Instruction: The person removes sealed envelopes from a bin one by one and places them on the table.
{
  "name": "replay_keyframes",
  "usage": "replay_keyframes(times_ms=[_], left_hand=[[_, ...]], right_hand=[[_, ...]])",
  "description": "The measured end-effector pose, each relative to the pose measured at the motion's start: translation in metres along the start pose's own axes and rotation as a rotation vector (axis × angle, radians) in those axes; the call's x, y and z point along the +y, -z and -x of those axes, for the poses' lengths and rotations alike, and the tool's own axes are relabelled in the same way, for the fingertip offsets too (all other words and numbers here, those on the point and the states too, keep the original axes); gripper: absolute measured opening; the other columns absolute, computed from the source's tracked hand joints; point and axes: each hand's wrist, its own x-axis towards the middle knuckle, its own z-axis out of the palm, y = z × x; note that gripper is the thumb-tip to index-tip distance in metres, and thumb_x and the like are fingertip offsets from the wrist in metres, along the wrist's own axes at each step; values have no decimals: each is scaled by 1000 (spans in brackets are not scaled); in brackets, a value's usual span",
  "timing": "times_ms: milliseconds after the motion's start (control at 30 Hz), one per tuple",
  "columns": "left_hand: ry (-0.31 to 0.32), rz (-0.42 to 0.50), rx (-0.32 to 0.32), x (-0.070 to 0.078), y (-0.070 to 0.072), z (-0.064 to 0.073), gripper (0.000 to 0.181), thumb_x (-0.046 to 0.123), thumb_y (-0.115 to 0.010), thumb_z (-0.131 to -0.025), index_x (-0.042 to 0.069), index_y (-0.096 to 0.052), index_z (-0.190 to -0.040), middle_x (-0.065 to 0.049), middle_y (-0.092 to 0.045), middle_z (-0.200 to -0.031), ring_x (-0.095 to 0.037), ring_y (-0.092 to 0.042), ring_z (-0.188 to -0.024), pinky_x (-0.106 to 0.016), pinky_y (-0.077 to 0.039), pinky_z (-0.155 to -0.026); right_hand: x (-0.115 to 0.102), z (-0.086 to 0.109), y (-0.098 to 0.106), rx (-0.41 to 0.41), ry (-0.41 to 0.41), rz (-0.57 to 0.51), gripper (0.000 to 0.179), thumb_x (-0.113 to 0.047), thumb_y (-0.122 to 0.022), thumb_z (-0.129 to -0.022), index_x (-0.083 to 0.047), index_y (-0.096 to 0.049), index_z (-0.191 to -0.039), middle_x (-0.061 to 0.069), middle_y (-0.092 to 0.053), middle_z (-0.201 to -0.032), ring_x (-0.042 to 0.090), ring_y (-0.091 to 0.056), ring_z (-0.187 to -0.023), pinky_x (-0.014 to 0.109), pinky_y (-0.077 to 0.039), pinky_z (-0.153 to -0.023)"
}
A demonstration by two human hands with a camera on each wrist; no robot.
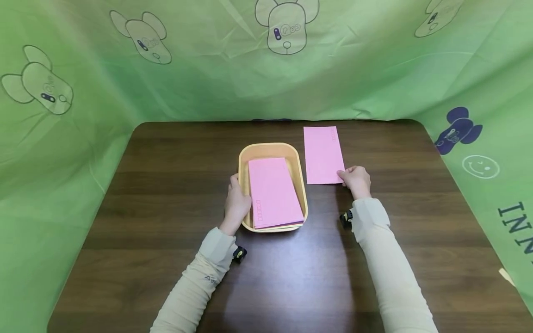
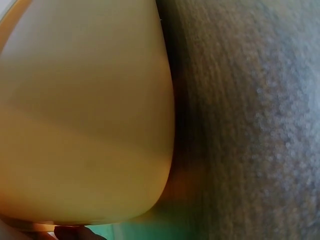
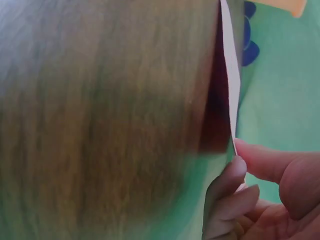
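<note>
A pale yellow plastic basket (image 1: 303,189) stands near the middle of the table in the head view. In it lies a stack of envelopes (image 1: 275,192), a pink one on top and other colours showing at the lower edge. My left hand (image 1: 236,202) grips the basket's left rim; the left wrist view is mostly filled by the basket's outer wall (image 2: 90,120). To the right of the basket, my right hand (image 1: 357,180) pinches a single pink envelope (image 1: 322,155) by its lower right corner. Thumb and forefinger meet on that envelope's edge (image 3: 231,85) in the right wrist view.
The brown wooden table (image 1: 175,277) extends around the basket on every side. Green cloth (image 1: 216,88) with printed cartoon figures hangs behind and beside it. A small pale piece (image 1: 506,276) lies at the table's right edge.
</note>
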Motion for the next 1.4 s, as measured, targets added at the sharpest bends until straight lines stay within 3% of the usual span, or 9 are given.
replay_keyframes(times_ms=[133,367,500,633,867,967,1133,1267,1400], left_hand=[[3,8,-2,1,-1,1,65,-8,-47,-81,11,-30,-141,-24,-50,-123,-37,-55,-100,-48,-48,-80],[-7,13,-17,4,-5,1,67,-10,-48,-80,11,-31,-142,-24,-50,-122,-36,-54,-101,-47,-47,-81],[-11,9,-14,4,-6,0,66,-9,-50,-81,10,-31,-141,-24,-51,-121,-37,-55,-101,-47,-46,-82],[-4,6,-4,4,-6,-1,66,-10,-50,-80,10,-32,-140,-25,-51,-120,-37,-55,-100,-48,-46,-82],[9,-12,4,3,-2,-1,68,-10,-50,-78,11,-32,-140,-24,-51,-120,-36,-54,-99,-48,-46,-80],[19,-14,0,2,0,-1,68,-10,-49,-79,11,-31,-141,-24,-51,-120,-36,-54,-99,-48,-46,-80],[37,-23,-12,1,0,-2,67,-9,-48,-81,12,-29,-142,-24,-50,-122,-37,-54,-101,-47,-46,-81],[42,-19,-19,1,0,-3,68,-9,-49,-81,12,-28,-143,-24,-50,-124,-36,-54,-102,-47,-47,-82],[41,-11,-19,1,0,-3,68,-9,-49,-81,12,-28,-143,-25,-49,-125,-36,-54,-102,-48,-46,-82]], right_hand=[[0,-2,-4,21,-4,5,35,-33,-57,-91,0,-64,-99,-15,-49,-46,33,-59,-95,44,-43,-88],[5,-3,-3,20,-47,57,38,-36,-55,-90,-1,-66,-99,-9,-55,-50,35,-60,-97,38,-44,-69],[5,-2,-4,50,-25,75,40,-37,-56,-89,0,-66,-100,9,-67,-76,37,-60,-98,41,-45,-70],[4,-2,-7,68,2,97,40,-36,-56,-90,2,-64,-100,22,-66,-102,39,-59,-99,46,-46,-77],[-6,2,-11,73,47,231,48,-36,-54,-92,9,-56,-109,33,-60,-114,49,-58,-105,55,-49,-81],[-18,12,-14,121,110,216,45,-33,-53,-94,8,-53,-112,33,-60,-114,51,-57,-105,56,-48,-82],[-40,48,-21,179,314,165,30,-28,-53,-94,0,-59,-103,24,-67,-94,43,-64,-82,50,-48,-65],[-55,82,-35,153,462,143,23,-25,-53,-92,-5,-65,-95,13,-67,-78,30,-61,-68,40,-44,-57],[-64,110,-49,99,562,216,22,-26,-57,-91,-8,-70,-96,10,-67,-78,26,-60,-66,39,-46,-56]])
